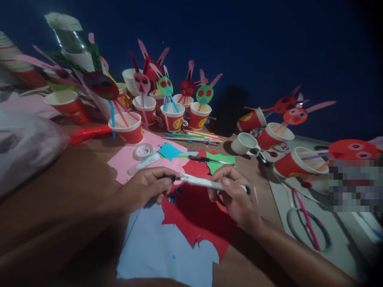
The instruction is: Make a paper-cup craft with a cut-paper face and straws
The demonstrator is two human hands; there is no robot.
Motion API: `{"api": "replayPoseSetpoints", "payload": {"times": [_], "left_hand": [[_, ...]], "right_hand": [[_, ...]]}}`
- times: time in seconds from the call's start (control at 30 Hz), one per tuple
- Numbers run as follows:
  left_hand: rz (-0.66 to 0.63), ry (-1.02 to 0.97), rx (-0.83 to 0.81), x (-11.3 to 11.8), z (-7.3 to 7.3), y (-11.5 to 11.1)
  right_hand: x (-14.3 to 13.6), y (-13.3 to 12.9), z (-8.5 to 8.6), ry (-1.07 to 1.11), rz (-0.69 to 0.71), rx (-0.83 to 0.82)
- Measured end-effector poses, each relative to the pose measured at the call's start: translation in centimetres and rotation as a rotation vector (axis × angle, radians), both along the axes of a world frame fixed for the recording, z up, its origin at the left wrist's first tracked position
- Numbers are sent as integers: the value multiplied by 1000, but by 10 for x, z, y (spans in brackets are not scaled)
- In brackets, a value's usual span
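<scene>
My right hand [235, 193] grips a white marker pen [202, 182] with a dark rear end, held level above the paper. My left hand [149, 186] pinches a small black cap [174, 179] at the marker's left end; whether it sits on the tip or just off it I cannot tell. Under both hands lies a cut sheet of red paper [199, 219], with small dark cut-out pieces [172, 199] on it near my left fingers. A scissor handle [220, 198] is partly hidden behind my right hand. Light blue paper [167, 251] lies closer to me.
Red paper cups [173, 119] with paper animal heads on straws stand along the back and right. Behind my hands are a tape roll [143, 151], a black pen [209, 160] and loose straws [191, 138]. Large scissors [309, 223] lie right; a plastic bag [30, 147] is left.
</scene>
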State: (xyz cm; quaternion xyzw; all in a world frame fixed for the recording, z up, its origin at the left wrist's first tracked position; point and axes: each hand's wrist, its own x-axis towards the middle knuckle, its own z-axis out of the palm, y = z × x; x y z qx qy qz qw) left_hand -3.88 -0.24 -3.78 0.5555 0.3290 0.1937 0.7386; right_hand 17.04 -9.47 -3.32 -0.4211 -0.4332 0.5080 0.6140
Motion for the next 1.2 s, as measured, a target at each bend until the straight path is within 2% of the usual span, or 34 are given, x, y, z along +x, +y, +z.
{"api": "replayPoseSetpoints", "payload": {"times": [0.27,0.5,0.93,1.2], "left_hand": [[-85,73,-16,-2,-3,-1],[-107,115,11,1,-1,-5],[-133,128,5,-2,-1,-5],[-211,134,-22,-5,-4,-3]], "right_hand": [[-2,-2,-4,-80,60,-34],[-4,-2,-6,-130,87,-35],[-3,-1,-7,-99,161,-89],[2,-1,-5,-288,219,-70]]}}
